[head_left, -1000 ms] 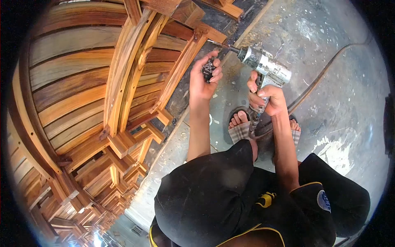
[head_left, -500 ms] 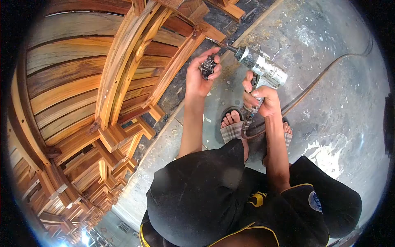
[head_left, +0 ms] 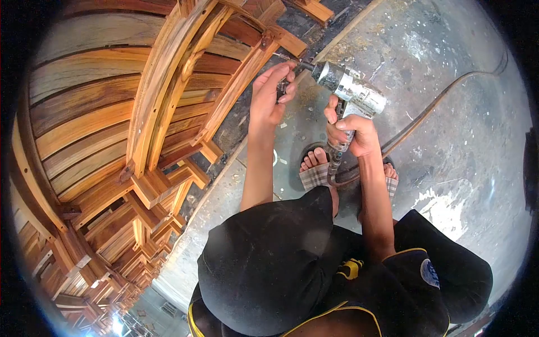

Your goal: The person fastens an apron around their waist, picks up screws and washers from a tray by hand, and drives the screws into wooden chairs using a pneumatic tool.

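My right hand (head_left: 355, 132) is wrapped round the handle of a worn silver air driver (head_left: 359, 92), which lies on its side with its long thin bit (head_left: 289, 58) pointing left at the wooden frame. My left hand (head_left: 272, 92) is curled round several small screws (head_left: 282, 89), mostly hidden in the palm. Its thumb and fingertips are close to the bit; whether they touch it I cannot tell. Just beyond the bit's tip is the end of a wooden rail (head_left: 268, 42) on a slatted wooden chair (head_left: 185, 84).
More wooden chairs (head_left: 140, 230) stand in a row down the left. An air hose (head_left: 438, 106) runs from the driver's handle across the stained concrete floor (head_left: 449, 146). My sandalled feet (head_left: 315, 168) are below the driver.
The driver and both hands have shifted slightly left. My left fingers have closed further over the screws and come up nearer the bit, hiding most of the screws.
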### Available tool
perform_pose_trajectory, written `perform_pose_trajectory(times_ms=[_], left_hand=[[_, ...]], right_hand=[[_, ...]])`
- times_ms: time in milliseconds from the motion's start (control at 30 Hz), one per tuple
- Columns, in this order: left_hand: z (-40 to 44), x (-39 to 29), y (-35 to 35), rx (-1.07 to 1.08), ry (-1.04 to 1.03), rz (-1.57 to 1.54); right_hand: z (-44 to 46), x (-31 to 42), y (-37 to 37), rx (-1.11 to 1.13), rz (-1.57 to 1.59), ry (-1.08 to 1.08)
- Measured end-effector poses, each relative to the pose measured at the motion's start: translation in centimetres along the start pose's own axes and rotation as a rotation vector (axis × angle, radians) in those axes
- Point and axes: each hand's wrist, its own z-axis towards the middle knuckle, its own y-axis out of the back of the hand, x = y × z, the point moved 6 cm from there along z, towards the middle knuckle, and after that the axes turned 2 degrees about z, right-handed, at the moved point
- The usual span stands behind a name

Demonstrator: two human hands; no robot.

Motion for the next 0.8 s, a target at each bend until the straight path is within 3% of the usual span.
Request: perform_pose_trajectory(times_ms=[133,233,333,800], left_hand=[[0.4,-0.3,0.8,-0.011,0.032,-0.080],[0.7,-0.5,1.4,-0.013,0.110,-0.383],[0.8,-1.0,1.2,0.017,0.101,-0.473],[0.5,-2.2,-0.1,-0.052,-0.034,-0.279]], right_hand=[[0.2,0.0,0.0,0.010,-0.031,0.008],[0.3,-0.1,-0.2,-0.004,-0.062,0.004],[0.6,-0.3,-0.2,0.006,-0.032,-0.005],[0.7,-0.9,0.0,-0.033,-0.046,0.003]])
